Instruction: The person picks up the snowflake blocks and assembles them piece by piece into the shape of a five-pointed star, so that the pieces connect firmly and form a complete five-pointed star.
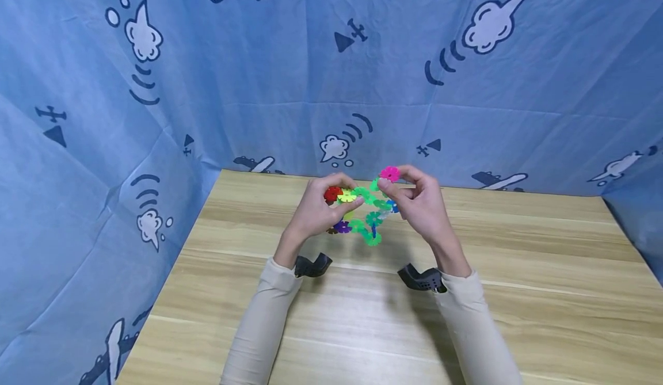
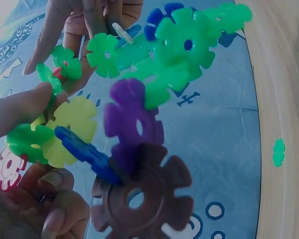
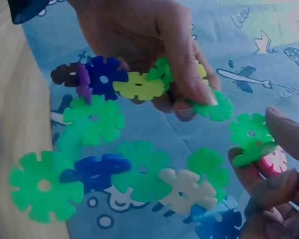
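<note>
A chain of flower-shaped plastic interlocking discs (image 3: 94, 119) is held up between both hands, with green, yellow, blue, purple, brown and white pieces slotted together. My left hand (image 1: 317, 208) pinches its upper part between thumb and fingers, close to a yellow disc (image 1: 347, 195) and a red disc (image 1: 332, 194). My right hand (image 1: 426, 208) pinches a green disc (image 3: 250, 130) joined to a pink disc (image 1: 390, 174). Below the hands hangs the rest of the chain, a brown disc (image 2: 142, 194) at one end. Whether the right hand's pieces touch the chain, I cannot tell.
The wooden table (image 1: 544, 281) lies under the hands, with a blue patterned curtain (image 1: 290, 74) behind and at the sides. One loose green disc (image 2: 278, 152) rests on the table in the left wrist view. Black wrist mounts (image 1: 422, 278) sit under the forearms.
</note>
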{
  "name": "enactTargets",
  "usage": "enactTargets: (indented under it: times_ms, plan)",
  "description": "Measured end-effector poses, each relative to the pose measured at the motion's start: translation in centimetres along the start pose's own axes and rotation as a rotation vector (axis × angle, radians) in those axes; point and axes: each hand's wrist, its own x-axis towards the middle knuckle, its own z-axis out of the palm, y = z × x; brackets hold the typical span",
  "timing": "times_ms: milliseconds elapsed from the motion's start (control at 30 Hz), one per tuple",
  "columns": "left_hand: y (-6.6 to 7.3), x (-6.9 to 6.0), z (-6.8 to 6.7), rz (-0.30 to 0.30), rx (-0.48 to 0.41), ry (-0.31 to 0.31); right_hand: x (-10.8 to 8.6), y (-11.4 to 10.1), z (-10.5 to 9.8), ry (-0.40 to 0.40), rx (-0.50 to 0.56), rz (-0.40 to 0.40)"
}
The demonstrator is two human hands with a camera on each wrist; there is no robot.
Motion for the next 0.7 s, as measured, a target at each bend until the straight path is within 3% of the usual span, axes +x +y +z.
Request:
enactTargets:
  times_ms: [400,700]
  plan:
    - [-0.09,0.20,0.24,0.040,0.033,0.032,-0.13,0.06,0.55,0.017,-0.147,-0.079]
    - [-0.02,0.36,0.35,0.049,-0.042,0.055,-0.14,-0.08,0.27,-0.034,-0.116,-0.094]
